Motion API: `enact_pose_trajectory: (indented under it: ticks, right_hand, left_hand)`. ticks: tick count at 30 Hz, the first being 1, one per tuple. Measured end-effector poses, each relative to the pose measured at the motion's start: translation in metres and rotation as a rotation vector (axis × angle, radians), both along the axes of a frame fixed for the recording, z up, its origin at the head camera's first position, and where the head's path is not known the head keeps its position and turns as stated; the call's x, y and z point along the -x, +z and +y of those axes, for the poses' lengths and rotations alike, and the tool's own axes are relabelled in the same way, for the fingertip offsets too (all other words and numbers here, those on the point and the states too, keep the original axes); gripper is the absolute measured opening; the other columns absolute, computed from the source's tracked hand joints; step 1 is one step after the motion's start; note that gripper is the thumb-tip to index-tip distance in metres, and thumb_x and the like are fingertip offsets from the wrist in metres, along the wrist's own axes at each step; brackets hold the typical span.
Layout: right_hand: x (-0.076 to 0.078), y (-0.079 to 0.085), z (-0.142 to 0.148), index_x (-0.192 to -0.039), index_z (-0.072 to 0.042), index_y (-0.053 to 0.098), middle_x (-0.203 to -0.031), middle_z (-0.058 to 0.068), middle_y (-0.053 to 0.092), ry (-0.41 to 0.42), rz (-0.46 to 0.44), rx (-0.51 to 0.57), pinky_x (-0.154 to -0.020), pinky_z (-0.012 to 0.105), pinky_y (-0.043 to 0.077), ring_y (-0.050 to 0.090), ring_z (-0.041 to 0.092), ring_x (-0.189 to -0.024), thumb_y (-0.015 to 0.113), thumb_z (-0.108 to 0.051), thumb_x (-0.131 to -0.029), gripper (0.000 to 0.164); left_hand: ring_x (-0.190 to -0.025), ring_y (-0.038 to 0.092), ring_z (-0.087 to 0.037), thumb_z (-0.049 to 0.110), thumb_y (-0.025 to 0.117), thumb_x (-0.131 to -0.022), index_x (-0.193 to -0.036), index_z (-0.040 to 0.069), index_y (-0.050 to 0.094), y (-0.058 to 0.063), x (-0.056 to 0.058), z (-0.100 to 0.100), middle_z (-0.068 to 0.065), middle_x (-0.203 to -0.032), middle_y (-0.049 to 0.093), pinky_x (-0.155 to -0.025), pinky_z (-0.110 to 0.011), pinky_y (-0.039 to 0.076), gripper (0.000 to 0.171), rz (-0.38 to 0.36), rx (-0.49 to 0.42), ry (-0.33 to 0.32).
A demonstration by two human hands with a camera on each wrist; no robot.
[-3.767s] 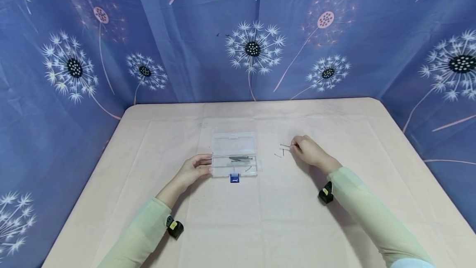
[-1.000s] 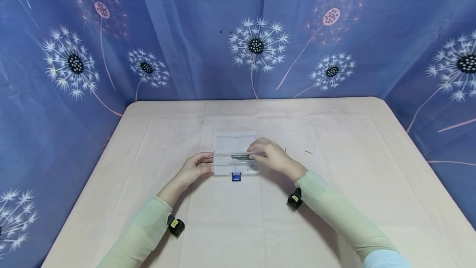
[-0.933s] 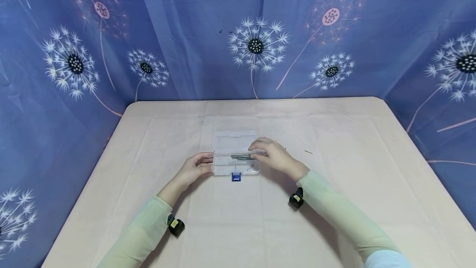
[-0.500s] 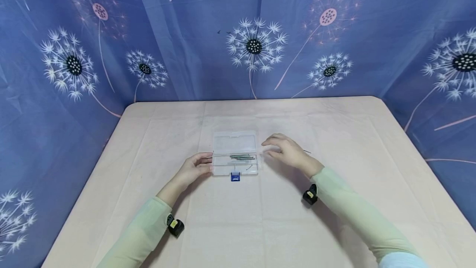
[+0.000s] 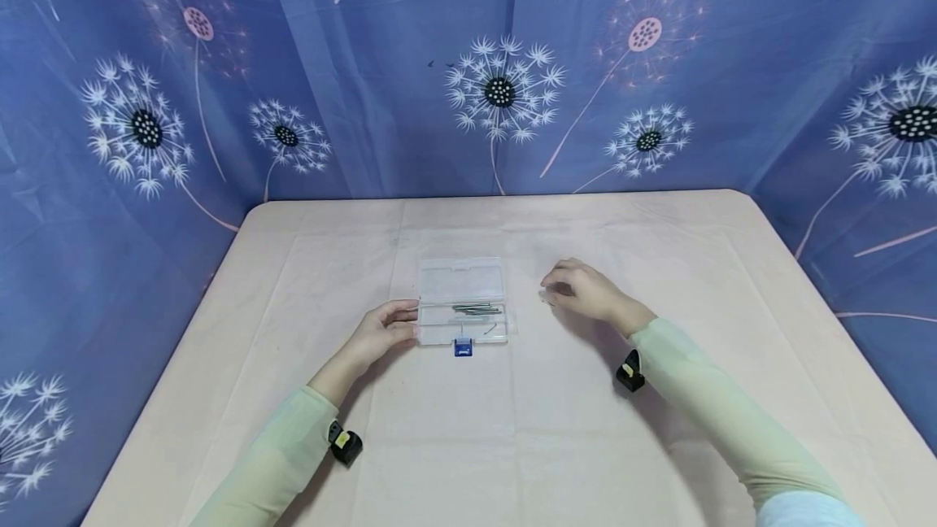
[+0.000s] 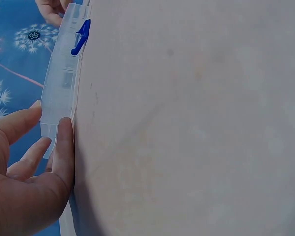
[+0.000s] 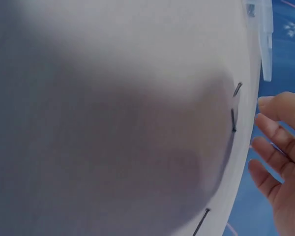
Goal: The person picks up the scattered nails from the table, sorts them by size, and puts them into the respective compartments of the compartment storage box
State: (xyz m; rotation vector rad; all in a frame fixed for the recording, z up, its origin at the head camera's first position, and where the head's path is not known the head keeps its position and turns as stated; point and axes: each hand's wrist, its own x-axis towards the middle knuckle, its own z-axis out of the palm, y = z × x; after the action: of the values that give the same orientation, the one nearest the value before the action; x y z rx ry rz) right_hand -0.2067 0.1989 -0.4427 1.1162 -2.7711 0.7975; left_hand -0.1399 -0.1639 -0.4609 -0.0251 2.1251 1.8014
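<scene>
A clear plastic box (image 5: 463,334) with a blue latch (image 5: 464,347) stands on the table with its lid (image 5: 463,280) folded back. Several long dark-green nails (image 5: 476,309) lie in its rear compartment, and a small nail (image 5: 490,329) lies in the front one. My left hand (image 5: 373,337) holds the box's left end between thumb and fingers. To the right of the box, my right hand (image 5: 586,291) hovers low with its fingers apart and nothing in them. Below it, loose thin nails (image 7: 233,120) lie on the table; in the head view the hand hides most of them.
A pale pink cloth covers the table (image 5: 468,446). Blue dandelion-print curtains (image 5: 395,88) enclose its back and sides. Another loose nail (image 7: 201,222) lies apart from the others in the right wrist view.
My right hand carried a nail from the table to the box, let it go in the rear compartment, and has come back right over the loose nails. My left hand stays at the box.
</scene>
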Motion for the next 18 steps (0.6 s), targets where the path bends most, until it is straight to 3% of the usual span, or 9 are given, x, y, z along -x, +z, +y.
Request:
enact_pose_trajectory:
  ticks: [7, 12, 18]
  right_hand:
    - [0.003, -0.003, 0.013, -0.098, -0.003, 0.07, -0.096, 0.01, 0.067, -0.039, -0.063, -0.066, -0.092, 0.048, 0.049, 0.058, 0.029, -0.096, 0.066, 0.0, -0.079, 0.02]
    - [0.002, -0.005, 0.019, -0.097, 0.0, 0.069, -0.095, 0.012, 0.067, -0.038, -0.074, -0.075, -0.092, 0.049, 0.049, 0.058, 0.031, -0.095, 0.064, 0.003, -0.078, 0.02]
    - [0.003, -0.007, 0.023, -0.092, -0.003, 0.07, -0.091, 0.008, 0.065, -0.078, -0.084, -0.077, -0.089, 0.046, 0.05, 0.057, 0.029, -0.093, 0.066, 0.002, -0.08, 0.014]
  left_hand:
    - [-0.105, 0.061, -0.022, -0.002, 0.061, -0.087, -0.138, -0.005, 0.042, 0.0, 0.001, -0.001, -0.03, -0.132, 0.049, -0.083, -0.025, 0.058, 0.055, 0.001, 0.008, 0.0]
    - [-0.102, 0.061, -0.017, -0.001, 0.062, -0.086, -0.138, -0.005, 0.042, 0.001, 0.0, -0.001, -0.029, -0.132, 0.05, -0.085, -0.027, 0.057, 0.055, -0.006, 0.014, 0.004]
    - [-0.103, 0.061, -0.018, -0.001, 0.062, -0.086, -0.138, -0.005, 0.042, 0.002, -0.002, 0.0, -0.029, -0.132, 0.05, -0.086, -0.028, 0.057, 0.055, -0.005, 0.013, 0.004]
